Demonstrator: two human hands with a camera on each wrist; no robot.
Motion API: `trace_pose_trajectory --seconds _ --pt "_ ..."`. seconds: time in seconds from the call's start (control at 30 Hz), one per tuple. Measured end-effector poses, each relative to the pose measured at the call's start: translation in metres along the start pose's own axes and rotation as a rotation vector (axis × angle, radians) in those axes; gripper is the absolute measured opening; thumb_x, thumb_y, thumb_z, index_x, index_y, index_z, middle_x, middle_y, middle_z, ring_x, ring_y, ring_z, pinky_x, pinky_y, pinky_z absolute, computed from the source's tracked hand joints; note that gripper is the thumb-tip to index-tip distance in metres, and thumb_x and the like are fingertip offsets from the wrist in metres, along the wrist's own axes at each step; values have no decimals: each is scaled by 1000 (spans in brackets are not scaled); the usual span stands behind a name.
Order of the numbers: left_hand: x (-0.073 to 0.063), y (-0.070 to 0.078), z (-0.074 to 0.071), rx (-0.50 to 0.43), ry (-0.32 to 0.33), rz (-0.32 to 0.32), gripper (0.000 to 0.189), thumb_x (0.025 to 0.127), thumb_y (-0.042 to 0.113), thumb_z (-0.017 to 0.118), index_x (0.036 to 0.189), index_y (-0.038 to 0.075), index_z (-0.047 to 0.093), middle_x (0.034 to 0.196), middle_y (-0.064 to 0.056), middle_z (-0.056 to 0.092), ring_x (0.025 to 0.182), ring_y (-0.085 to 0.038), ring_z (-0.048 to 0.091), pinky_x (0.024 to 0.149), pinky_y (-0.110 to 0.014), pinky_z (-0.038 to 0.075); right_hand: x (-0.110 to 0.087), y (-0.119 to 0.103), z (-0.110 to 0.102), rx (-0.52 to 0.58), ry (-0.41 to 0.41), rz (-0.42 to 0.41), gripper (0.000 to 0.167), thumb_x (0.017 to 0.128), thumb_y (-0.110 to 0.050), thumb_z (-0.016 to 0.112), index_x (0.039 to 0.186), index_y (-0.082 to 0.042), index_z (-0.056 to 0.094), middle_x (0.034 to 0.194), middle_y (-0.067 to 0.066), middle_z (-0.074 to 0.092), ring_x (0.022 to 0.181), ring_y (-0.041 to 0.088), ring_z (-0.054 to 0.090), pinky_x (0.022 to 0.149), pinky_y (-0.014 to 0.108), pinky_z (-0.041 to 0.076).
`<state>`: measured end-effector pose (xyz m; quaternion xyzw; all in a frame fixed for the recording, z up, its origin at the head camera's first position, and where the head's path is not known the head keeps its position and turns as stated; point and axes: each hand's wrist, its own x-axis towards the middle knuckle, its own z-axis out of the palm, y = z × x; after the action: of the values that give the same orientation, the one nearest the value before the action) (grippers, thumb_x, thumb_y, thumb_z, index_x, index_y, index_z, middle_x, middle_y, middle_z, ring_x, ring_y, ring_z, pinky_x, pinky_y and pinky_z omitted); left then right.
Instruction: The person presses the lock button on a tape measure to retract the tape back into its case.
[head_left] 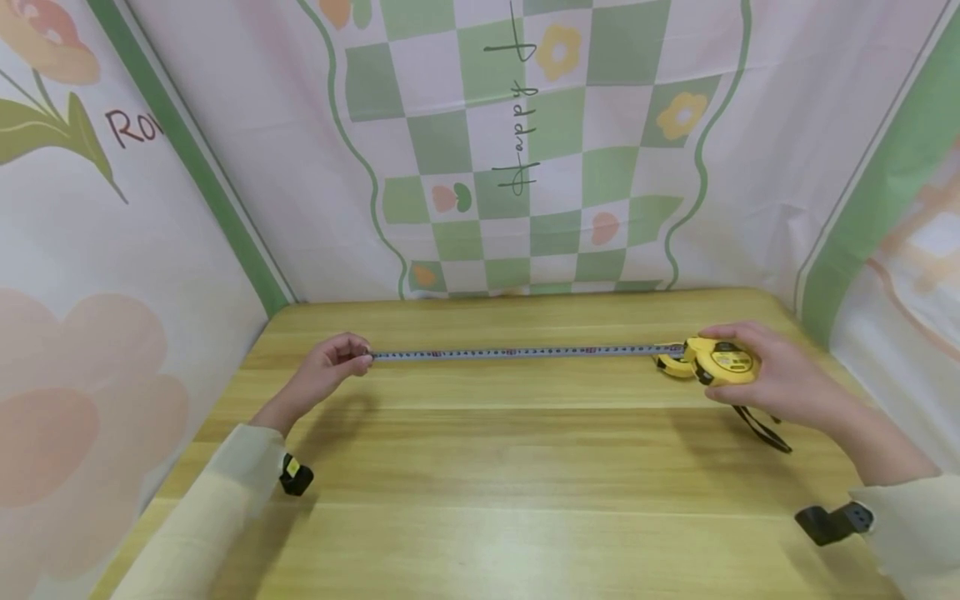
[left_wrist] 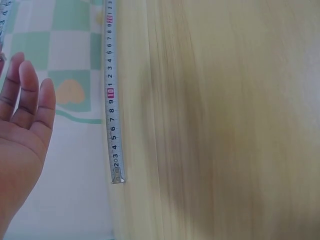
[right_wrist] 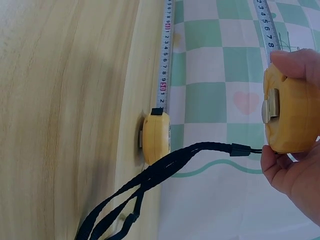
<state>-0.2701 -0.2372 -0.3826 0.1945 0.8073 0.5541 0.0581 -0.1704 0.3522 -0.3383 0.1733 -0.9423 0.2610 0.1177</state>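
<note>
My right hand (head_left: 787,375) grips a yellow tape measure (head_left: 723,360), thumb and fingers on opposite sides of its case. Its blade (right_wrist: 269,30) stretches leftward above the table. At the other end, my left hand (head_left: 333,367) pinches the blade's tip between thumb and forefinger. A second yellow tape measure (right_wrist: 156,137) rests on the table near the back, its blade (left_wrist: 112,100) drawn out along the wood with the metal end hook (left_wrist: 118,176) uncovered. From the head, the held blade overlaps the lying one. A black wrist strap (right_wrist: 190,152) dangles from the held case.
The wooden table (head_left: 480,467) runs back to a fabric curtain (head_left: 555,192) with green checks and flowers. Curtains also stand at the left and right sides. A black wrist camera (head_left: 832,523) sits at the right cuff, another (head_left: 296,477) at the left.
</note>
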Motion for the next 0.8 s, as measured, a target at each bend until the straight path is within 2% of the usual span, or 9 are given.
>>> trace_pose_trajectory --seconds 0.27,0.33,0.47,0.6,0.67,0.8 --pt "2 2 5 -11 -4 -6 27 98 16 61 113 -6 56 106 -27 56 91 -25 61 90 -51 49 1 -1 2 22 -6 0 75 67 -15 90 132 -4 54 127 21 52 103 29 47 76 26 36" --pt "2 3 6 -13 -5 -11 28 98 17 61 113 -6 56 105 -26 56 90 -25 61 90 -51 49 1 -2 2 29 -6 -4 75 67 -14 90 132 -3 53 127 22 52 105 33 47 79 31 37" --pt "1 6 8 -16 -8 -3 28 98 16 61 114 -6 56 105 -26 56 91 -33 59 87 -49 51 2 -2 3 44 -7 -4 75 67 -14 90 131 -3 53 129 23 51 111 39 46 84 39 35" --pt "2 7 10 -14 -10 8 25 98 14 61 113 -5 57 99 -18 58 89 -39 58 83 -47 53 2 -2 3 61 -9 -5 75 67 -13 90 131 -2 53 130 24 50 114 42 44 88 53 36" --pt "3 8 11 -13 -10 9 23 98 14 61 112 -4 57 97 -14 59 87 -37 58 81 -46 54 3 -3 3 72 -12 -5 74 67 -12 89 131 -1 53 130 25 49 115 44 42 88 62 35" --pt "3 10 13 -15 -11 6 22 97 13 61 111 -4 57 94 -12 59 84 -34 58 76 -40 55 3 -5 3 71 -11 0 74 67 -12 89 130 -2 53 129 26 49 115 45 42 87 64 34"
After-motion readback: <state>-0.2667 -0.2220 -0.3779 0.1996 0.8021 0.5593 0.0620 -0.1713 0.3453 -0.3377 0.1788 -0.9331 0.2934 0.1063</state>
